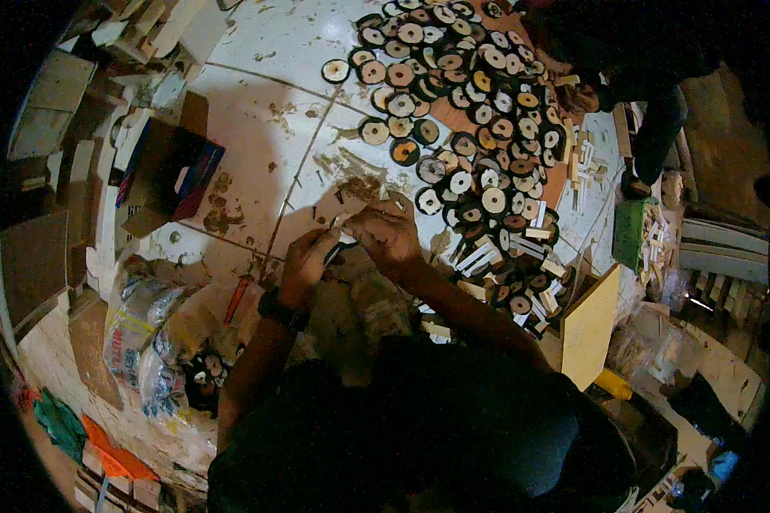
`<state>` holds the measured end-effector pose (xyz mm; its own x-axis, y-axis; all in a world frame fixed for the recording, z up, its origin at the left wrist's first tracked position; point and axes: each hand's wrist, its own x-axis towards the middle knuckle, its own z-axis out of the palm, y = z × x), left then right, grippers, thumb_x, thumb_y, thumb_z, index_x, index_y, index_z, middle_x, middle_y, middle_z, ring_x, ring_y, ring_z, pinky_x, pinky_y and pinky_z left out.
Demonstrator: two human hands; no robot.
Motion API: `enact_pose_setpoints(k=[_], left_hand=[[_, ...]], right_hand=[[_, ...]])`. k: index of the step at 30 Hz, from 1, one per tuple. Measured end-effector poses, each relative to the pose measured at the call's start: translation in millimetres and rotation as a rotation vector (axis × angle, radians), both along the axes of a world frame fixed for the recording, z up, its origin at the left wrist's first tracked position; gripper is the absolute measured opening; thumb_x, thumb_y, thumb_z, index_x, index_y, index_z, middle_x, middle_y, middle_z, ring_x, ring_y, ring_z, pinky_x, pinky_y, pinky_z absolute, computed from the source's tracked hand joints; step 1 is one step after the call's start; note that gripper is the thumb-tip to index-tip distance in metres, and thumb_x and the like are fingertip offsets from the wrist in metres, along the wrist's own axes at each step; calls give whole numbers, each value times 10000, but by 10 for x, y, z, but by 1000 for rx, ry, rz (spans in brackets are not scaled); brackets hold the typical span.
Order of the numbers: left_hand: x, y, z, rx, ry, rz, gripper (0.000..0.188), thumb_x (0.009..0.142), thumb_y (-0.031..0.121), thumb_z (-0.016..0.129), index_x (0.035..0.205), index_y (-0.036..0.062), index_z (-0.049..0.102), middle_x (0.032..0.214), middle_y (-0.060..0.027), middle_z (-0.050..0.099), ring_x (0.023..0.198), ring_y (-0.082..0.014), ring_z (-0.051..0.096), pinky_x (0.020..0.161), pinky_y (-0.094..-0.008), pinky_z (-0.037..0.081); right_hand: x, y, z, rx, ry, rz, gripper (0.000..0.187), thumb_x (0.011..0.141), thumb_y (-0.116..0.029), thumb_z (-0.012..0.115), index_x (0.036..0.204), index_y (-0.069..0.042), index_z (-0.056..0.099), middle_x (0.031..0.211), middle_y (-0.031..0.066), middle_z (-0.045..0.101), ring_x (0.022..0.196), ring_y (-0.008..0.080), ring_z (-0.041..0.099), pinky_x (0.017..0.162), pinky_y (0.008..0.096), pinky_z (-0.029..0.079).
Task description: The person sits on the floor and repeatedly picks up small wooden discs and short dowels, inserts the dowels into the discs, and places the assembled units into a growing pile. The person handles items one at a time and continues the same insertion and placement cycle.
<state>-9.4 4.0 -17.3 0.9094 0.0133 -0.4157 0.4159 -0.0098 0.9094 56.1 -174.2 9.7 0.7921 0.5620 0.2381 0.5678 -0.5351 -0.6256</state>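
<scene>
Both of my hands meet in front of me over the tiled floor. Closed fingers of my left hand [304, 263] hold a small pale piece with a dark edge [344, 243], which looks like a wood slice. My right hand [387, 232] is closed in a pinch against the same spot; what its fingertips hold is too small to make out. To the right, a large heap of round wood slices [494, 200] with dark bark rims and centre holes covers the floor. Short pale wooden sticks [479, 256] lie along the near side of the heap.
An open cardboard box [207, 181] stands to the left. Nearer are a red stick-like tool [237, 299] and a plastic sack [133, 342]. Another person's hand [580, 98] is beside the heap at the far right. A green box [629, 235] and a yellow board [592, 325] stand right.
</scene>
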Motion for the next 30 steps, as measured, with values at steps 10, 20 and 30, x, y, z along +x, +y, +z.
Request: enact_pose_setpoints(k=[10,20,30], left_hand=[[-5,-36,39,-285,225,59,324,951,261,553,1111,-13,619,886,-41,637,808,-110,575,692,-258,475],[-1,95,238,-717,547,145,297,937,368,536,1061,104,589,910,0,594,790,-139,595,592,-291,444],[-125,122,183,151,-174,-338,312,894,340,591,1102,107,586,957,-17,597,822,-148,601,616,-293,448]], right_hand=[[119,-231,-61,36,274,196,428,801,-163,735,1202,-114,592,1306,162,537,1204,334,519,980,418,448],[2261,-1130,-213,-331,-471,-516,331,811,-164,665,1082,4,576,978,213,603,875,382,599,711,448,482],[1617,-1040,-632,-480,30,-221,278,846,-78,590,1121,-56,623,1048,170,627,925,339,622,784,390,514]])
